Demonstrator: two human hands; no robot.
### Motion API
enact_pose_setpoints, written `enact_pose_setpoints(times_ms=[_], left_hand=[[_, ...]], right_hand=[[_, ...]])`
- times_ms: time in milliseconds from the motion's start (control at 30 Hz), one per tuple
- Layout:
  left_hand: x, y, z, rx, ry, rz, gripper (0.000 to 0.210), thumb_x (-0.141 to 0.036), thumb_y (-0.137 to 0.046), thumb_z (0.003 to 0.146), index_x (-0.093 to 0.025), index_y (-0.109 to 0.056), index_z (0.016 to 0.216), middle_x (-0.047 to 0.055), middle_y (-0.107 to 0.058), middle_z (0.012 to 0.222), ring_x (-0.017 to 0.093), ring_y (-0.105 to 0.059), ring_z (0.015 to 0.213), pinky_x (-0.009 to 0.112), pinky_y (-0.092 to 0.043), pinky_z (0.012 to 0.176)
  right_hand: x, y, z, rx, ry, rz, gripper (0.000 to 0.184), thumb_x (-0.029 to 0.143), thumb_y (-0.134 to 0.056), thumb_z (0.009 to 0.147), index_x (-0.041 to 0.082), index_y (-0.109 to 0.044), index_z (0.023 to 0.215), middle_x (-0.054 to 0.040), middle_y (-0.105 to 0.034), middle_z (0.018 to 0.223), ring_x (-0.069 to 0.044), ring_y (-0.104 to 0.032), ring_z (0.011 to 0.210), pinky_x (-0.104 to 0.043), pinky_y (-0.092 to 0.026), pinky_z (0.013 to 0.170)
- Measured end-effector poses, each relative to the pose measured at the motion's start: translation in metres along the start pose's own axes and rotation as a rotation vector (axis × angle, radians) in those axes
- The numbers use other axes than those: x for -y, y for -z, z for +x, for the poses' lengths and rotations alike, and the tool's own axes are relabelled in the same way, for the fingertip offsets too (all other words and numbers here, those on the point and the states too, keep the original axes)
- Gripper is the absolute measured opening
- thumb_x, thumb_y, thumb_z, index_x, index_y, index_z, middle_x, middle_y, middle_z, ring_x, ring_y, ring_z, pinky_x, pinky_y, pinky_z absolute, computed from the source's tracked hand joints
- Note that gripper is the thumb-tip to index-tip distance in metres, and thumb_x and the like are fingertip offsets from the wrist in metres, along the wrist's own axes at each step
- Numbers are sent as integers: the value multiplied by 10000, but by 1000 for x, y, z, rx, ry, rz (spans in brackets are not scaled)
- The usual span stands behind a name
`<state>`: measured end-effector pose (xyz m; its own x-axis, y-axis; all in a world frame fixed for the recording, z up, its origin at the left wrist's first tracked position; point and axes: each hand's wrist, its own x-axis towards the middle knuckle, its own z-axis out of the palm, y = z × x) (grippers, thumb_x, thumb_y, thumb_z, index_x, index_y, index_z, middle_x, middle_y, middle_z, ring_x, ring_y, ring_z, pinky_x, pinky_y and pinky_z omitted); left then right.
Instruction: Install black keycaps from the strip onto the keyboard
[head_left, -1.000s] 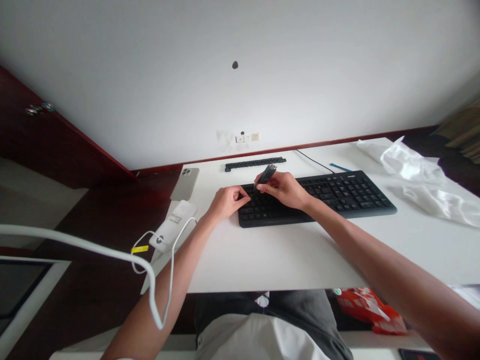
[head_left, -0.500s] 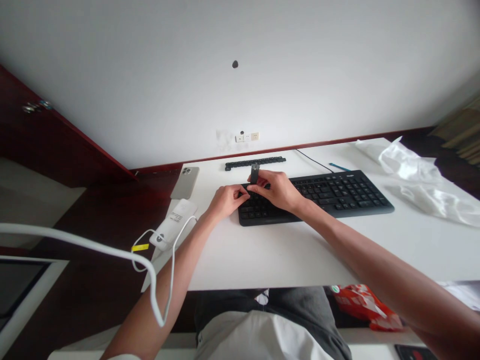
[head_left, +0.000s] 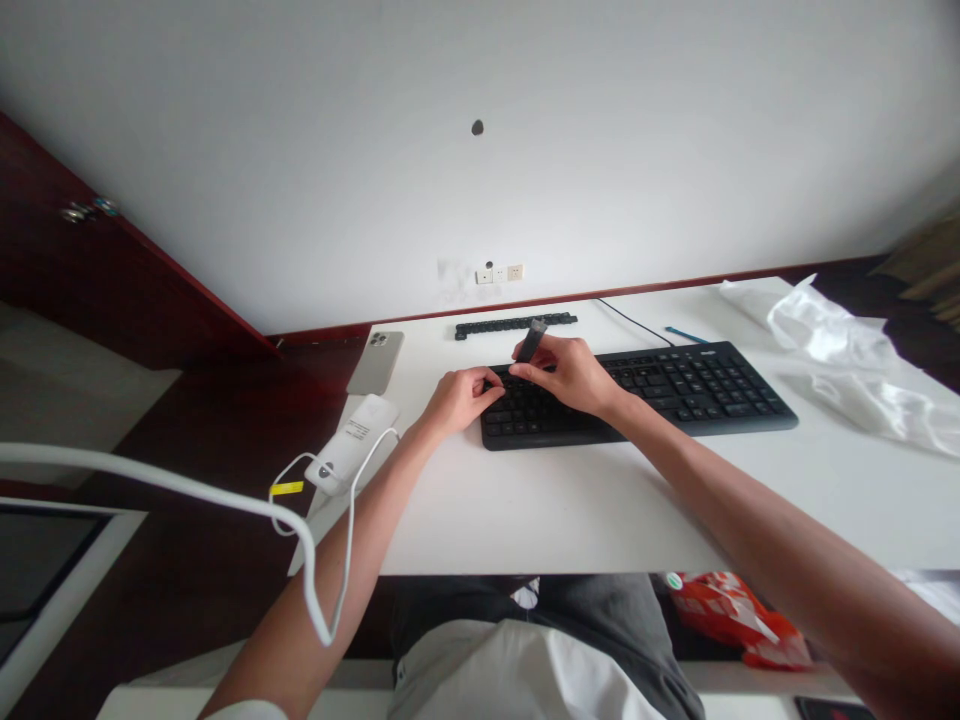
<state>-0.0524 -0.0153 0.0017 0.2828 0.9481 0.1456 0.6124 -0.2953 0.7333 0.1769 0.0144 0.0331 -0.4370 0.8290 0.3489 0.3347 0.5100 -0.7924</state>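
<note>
A black keyboard [head_left: 697, 385] lies on the white table, its left end under both hands. My right hand [head_left: 566, 370] grips a short dark tool [head_left: 532, 340] with a greyish upper end, tilted to the right above the upper left keys. The tool's lower end is hidden by my fingers. My left hand [head_left: 466, 398] rests at the keyboard's left edge, thumb and fingertips pinched together over the keys. Whatever is between them is too small to make out. Behind the keyboard lies a row of loose black keycaps [head_left: 499, 325].
A grey phone [head_left: 375, 365] and a white power bank [head_left: 352, 440] with a white cable lie at the table's left. Behind the keyboard are its black cord and a thin blue stick [head_left: 686, 335]. Crumpled clear plastic [head_left: 817, 320] covers the right side.
The dark tool in my right hand has gone from upright to leaning right, its top shifting right. My left hand keeps its pinch at the keyboard's left edge. The whole view has shifted slightly.
</note>
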Motion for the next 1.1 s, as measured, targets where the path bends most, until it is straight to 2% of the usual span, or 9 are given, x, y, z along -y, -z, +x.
enact_pose_setpoints(times_ms=[267, 533, 933, 1100], left_hand=[[2, -2, 1, 14, 14, -33, 205, -380, -649, 912, -187, -715, 931, -81, -389, 559, 102, -353, 535, 252, -265, 561], [3, -1, 3, 42, 18, -70, 182, -363, -633, 917, -189, -686, 900, -75, -436, 573, 101, -381, 545, 245, -275, 557], [3, 3, 3, 40, -6, 26, 212, -372, -643, 912, -183, -719, 851, -54, -462, 575, 111, -387, 556, 258, -259, 562], [1, 6, 2, 43, 7, 54, 221, -376, -670, 891, -175, -734, 828, -62, -426, 541, 106, -367, 549, 255, -244, 557]], right_hand=[[-15, 10, -2, 11, -48, 46, 366, 530, -735, 872, 195, -737, 1020, -63, -778, 898, -245, -719, 790, -368, -580, 753], [-3, 4, -2, 35, -4, 44, 319, 477, -713, 897, 196, -730, 1047, -67, -780, 930, -258, -739, 863, -383, -587, 819], [-1, -1, 6, 94, 53, 25, 337, 461, -695, 925, 197, -743, 1130, -68, -785, 997, -237, -731, 881, -373, -582, 830], [3, -4, 6, 125, 69, 18, 294, 462, -687, 935, 189, -733, 1034, -67, -783, 947, -235, -734, 860, -354, -579, 794]])
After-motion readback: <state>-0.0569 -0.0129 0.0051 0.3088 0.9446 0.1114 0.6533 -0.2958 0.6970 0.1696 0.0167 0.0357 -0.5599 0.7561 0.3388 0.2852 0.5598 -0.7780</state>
